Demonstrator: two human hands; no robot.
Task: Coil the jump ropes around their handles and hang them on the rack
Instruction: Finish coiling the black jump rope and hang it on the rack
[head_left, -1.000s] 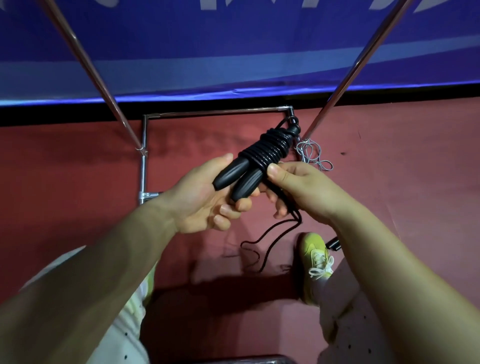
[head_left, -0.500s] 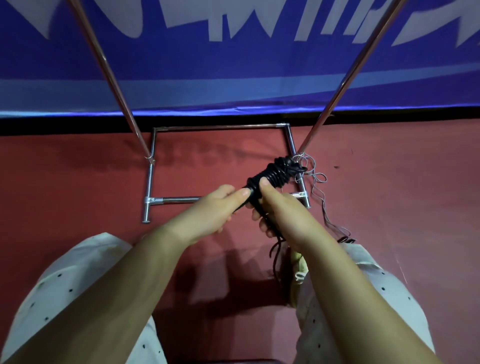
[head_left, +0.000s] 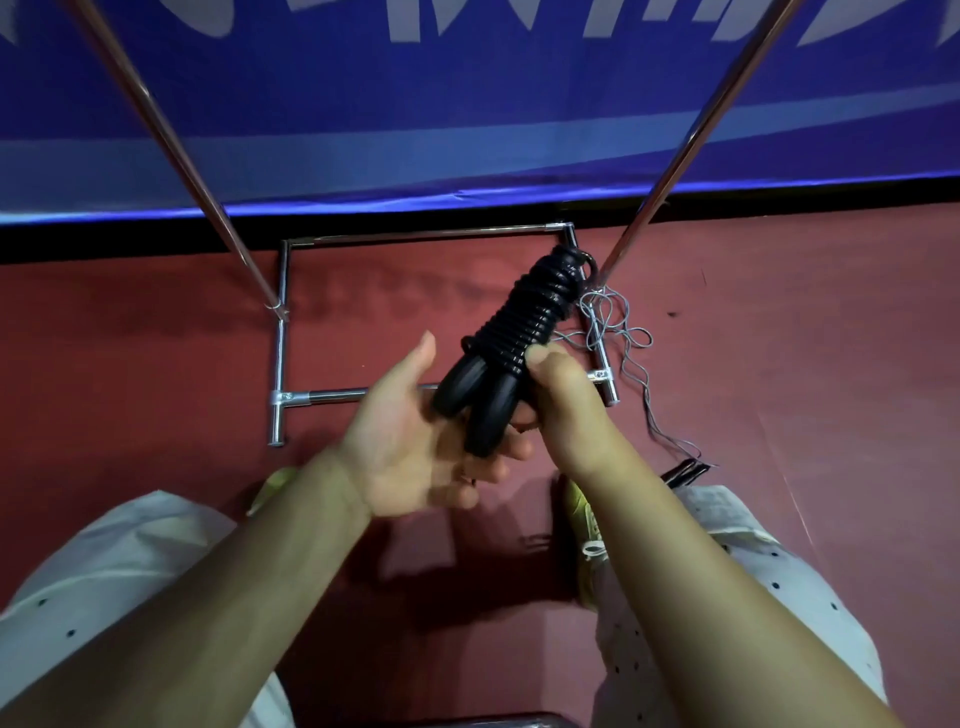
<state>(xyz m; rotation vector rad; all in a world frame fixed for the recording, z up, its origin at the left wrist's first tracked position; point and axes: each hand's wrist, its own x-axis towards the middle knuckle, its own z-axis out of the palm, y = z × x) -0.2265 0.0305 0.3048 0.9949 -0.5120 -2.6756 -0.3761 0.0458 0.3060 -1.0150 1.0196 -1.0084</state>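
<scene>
Black jump rope (head_left: 524, 332), coiled round its handles, was held btwn both hands above rack base (head_left: 280, 364). Right hand (head_left: 558, 400) grip closed on coil; left hand (head_left: 410, 441) cupped loosely under handles.

Your light is dim and warm, coming from above and behind you. Your arms throw a dark shadow onto the red floor (head_left: 779, 364) between your knees. The blue banner (head_left: 467, 104) is lit more evenly, with a bright violet line along its lower edge. Small glints show on the rack (head_left: 283, 364) tubes. The black jump rope (head_left: 535, 317) loses detail in its coils. Your left hand (head_left: 410, 447) looks slightly soft. Wide-angle bending splays the rack poles outward and stretches your forearms at the bottom corners.
</scene>
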